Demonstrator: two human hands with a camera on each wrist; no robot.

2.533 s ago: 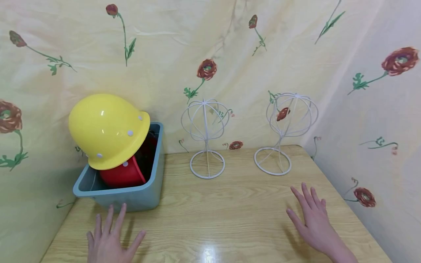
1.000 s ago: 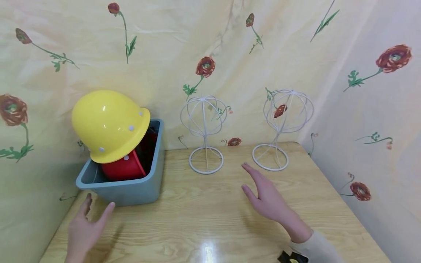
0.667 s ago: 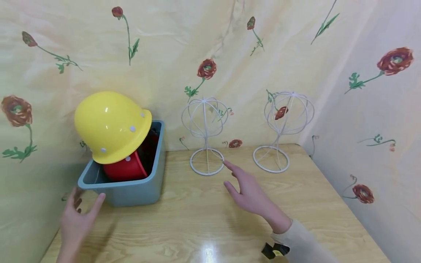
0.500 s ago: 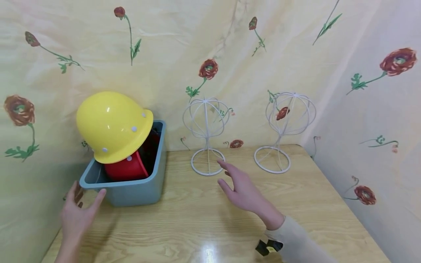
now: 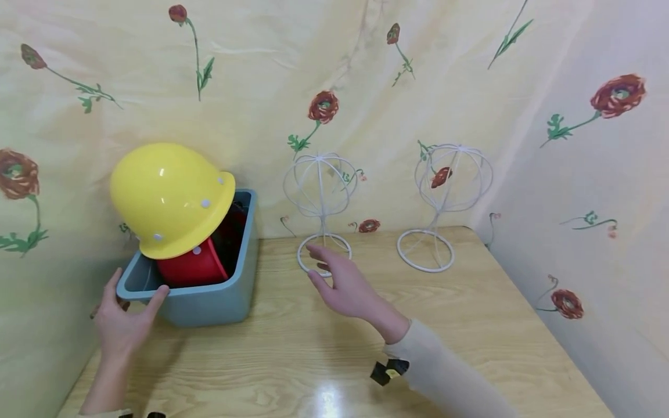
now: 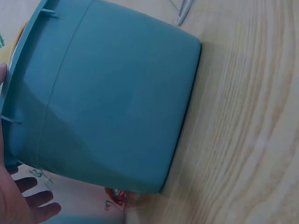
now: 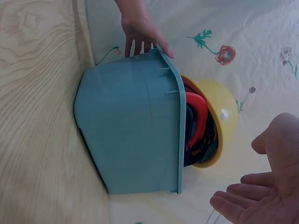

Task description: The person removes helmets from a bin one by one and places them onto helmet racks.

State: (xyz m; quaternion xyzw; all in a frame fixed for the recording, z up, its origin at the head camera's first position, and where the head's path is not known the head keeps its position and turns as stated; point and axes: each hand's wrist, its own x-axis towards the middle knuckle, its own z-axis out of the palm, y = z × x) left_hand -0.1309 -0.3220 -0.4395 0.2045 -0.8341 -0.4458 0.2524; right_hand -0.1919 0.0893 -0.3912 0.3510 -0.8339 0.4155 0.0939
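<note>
A yellow hard hat (image 5: 172,200) lies tilted on a red hard hat (image 5: 190,264) in a blue-grey plastic bin (image 5: 209,305). My left hand (image 5: 121,325) is at the bin's near-left corner, its thumb right at the rim and its fingers spread along the outer left side. In the left wrist view those fingers (image 6: 39,200) stretch past the bin wall. My right hand (image 5: 347,284) hovers empty over the table, right of the bin, with fingers loosely bent; it overlaps the base of the middle wire stand (image 5: 320,186). Dark straps show inside the hats in the right wrist view.
A second white wire stand (image 5: 453,180) with a round cage top stands farther right at the back. The wooden table (image 5: 292,360) meets flower-patterned cloth (image 5: 251,75) behind and at both sides.
My left hand has moved forward and left to the bin's corner. The right hand has swept left from the table's right side toward the bin. The hats, bin and stands have stayed put.
</note>
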